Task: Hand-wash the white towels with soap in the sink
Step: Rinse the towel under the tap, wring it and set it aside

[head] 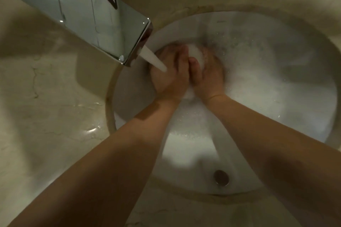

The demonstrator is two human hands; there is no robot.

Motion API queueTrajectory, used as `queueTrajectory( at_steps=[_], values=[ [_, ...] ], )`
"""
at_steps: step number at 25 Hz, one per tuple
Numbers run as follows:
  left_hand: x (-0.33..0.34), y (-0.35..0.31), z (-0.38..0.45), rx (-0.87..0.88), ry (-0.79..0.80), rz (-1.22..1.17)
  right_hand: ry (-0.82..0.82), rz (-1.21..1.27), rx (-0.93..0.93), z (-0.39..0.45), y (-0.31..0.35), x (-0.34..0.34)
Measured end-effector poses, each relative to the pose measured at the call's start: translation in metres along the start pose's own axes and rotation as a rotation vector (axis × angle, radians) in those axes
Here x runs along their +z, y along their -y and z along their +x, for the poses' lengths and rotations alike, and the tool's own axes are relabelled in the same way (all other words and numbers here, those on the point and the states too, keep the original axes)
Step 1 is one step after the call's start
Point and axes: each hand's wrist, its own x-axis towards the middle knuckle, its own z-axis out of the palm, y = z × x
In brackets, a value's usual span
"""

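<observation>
The pale stone surface (46, 101) wraps round everything, and wet patches can be seen on it just left of the left forearm. Set into it is the round white sink (295, 72), and both hands are buried in its far-left part, with soapy, bubbly water spread out to the right of them and back toward the wrists. The overflow hole (221, 177) is well behind the hands, between the two forearms on the near wall.

Up and left of the hands the big chrome tap (88, 18) is angled in, and its stream of water (153, 59) is landing right on the back of the left hand (169, 72).

The white towel (196, 55) is bunched up small between the two hands: a lump of it pokes out past the fingertips and a bit more shows at the heels of the palms. The left hand and the right hand (208, 75) are pressed side by side with fingers curled around the wad, so it's being squeezed or rubbed, by the look of it. Only one towel can be made out; the picture is a bit blurry there.

What could go wrong: with the tap left running onto the hand, water is likely to get splashed over the rim onto the already wet surface. The suds could also be rinsed out before the scrubbing is done.
</observation>
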Motion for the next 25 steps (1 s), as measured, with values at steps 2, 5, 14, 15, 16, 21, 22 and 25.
queueTrajectory(
  at_steps=[2, 5, 14, 15, 16, 21, 22, 25],
  values=[
    [0.006, 0.004, 0.002, 0.095, -0.086, 0.099, -0.031, 0.032, -0.029, 0.006, -0.002, 0.000],
    [0.016, 0.008, 0.004, 0.187, -0.187, 0.183, -0.083, 0.080, -0.073, 0.011, -0.003, 0.002],
    [0.021, 0.004, 0.001, 0.082, -0.162, 0.259, 0.066, 0.082, 0.079, 0.013, -0.002, -0.002],
    [0.018, -0.002, 0.002, 0.039, -0.138, 0.246, 0.070, 0.083, 0.084, 0.011, -0.001, -0.003],
    [0.014, -0.007, 0.003, -0.005, -0.076, 0.234, 0.064, 0.082, 0.084, 0.008, 0.002, -0.004],
    [-0.008, -0.009, -0.017, -0.147, 0.050, 0.188, 0.007, 0.145, 0.128, -0.002, 0.016, -0.009],
    [-0.014, -0.011, -0.027, -0.231, 0.005, 0.173, 0.005, 0.182, 0.161, -0.003, 0.017, -0.011],
    [-0.021, -0.018, -0.039, -0.614, 0.065, -0.005, 0.001, 0.269, 0.252, -0.007, 0.022, -0.013]
  ],
)
